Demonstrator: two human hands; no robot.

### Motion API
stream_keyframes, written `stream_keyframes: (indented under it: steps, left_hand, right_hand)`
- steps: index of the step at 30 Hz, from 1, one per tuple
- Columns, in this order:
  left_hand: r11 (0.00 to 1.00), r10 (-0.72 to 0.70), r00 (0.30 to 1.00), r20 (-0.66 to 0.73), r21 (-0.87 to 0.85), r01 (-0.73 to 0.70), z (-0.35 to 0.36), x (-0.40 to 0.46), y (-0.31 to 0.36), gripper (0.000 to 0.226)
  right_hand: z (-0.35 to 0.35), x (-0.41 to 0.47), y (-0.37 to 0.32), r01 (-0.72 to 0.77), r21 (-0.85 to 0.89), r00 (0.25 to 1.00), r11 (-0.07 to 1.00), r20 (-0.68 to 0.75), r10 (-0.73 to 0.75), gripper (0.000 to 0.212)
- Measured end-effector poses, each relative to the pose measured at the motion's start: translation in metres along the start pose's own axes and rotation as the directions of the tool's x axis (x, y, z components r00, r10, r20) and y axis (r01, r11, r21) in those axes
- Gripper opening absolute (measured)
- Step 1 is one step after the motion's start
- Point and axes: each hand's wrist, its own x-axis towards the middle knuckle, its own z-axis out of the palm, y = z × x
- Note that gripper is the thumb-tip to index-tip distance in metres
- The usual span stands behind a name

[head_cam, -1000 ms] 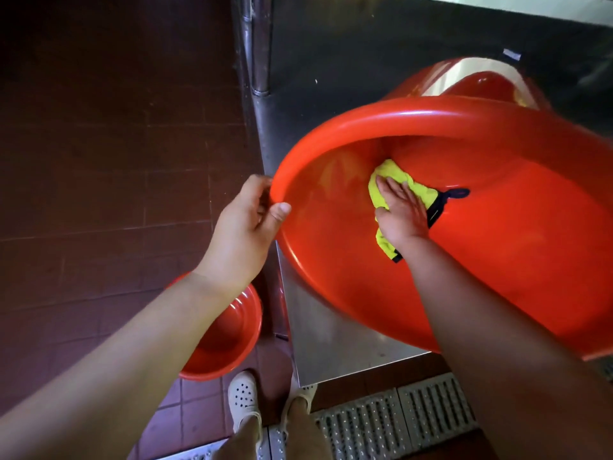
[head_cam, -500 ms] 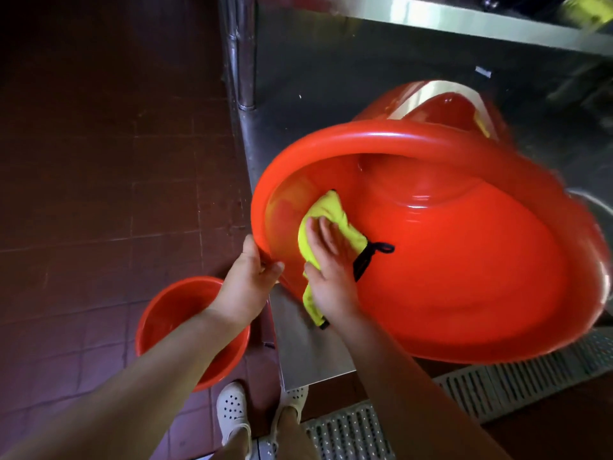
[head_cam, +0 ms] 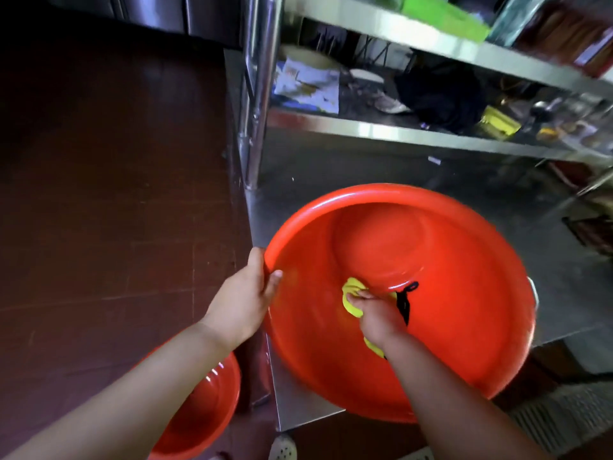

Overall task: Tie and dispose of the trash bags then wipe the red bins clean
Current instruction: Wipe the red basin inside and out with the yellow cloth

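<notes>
I have the large red bin (head_cam: 447, 310) tipped toward me, sitting on the near corner of the steel shelf (head_cam: 414, 174). My left hand (head_cam: 245, 300) grips its left rim, thumb hooked inside and fingers behind. My right hand (head_cam: 374, 313) is down in the basin, fingers curled round the yellow cloth (head_cam: 351, 298) and pressing it against the near inner wall; a black loop on the cloth trails to the right.

The risk I see is the bin's footing: much of it seems to overhang the shelf's near edge, so a hard push with the cloth could slide or roll it off. Only the left-hand grip checks that, and a wet rim would weaken it. A second red bin (head_cam: 202, 413) sits on the floor near left, just beside my shoe (head_cam: 282, 448); a falling bin would land near it.
</notes>
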Motion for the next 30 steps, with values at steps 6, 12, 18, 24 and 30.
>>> stream_keyframes:
  steps: [6, 12, 18, 24, 30]
  left_hand:
    - [0.999, 0.026, 0.998, -0.057, 0.023, -0.025, -0.031, 0.005, 0.024, 0.021]
    - [0.987, -0.113, 0.990, -0.082, -0.125, 0.102, -0.040, 0.029, 0.028, 0.023]
    - [0.953, -0.224, 0.970, -0.090, -0.231, 0.199, -0.043, 0.040, 0.008, 0.020]
    - [0.885, -0.291, 0.954, -0.072, -0.398, 0.240, -0.046, 0.053, 0.006, 0.022]
    - [0.912, -0.306, 0.945, -0.114, -0.318, 0.257, -0.044, 0.068, 0.021, 0.023]
  right_hand:
    - [-0.056, -0.012, -0.017, -0.142, -0.215, 0.954, 0.966, -0.290, 0.076, 0.065]
    - [-0.105, 0.018, -0.037, -0.160, -0.227, 0.876, 0.961, -0.480, 0.032, 0.065]
    - [-0.095, 0.074, -0.047, -0.198, -0.247, 0.908, 0.948, -0.411, 0.083, 0.063]
    - [-0.046, 0.119, -0.064, -0.068, -0.217, 0.928, 0.974, -0.373, -0.019, 0.061]
    - [-0.005, 0.119, -0.075, 0.259, -0.439, 0.933, 0.860, -0.116, -0.341, 0.058]
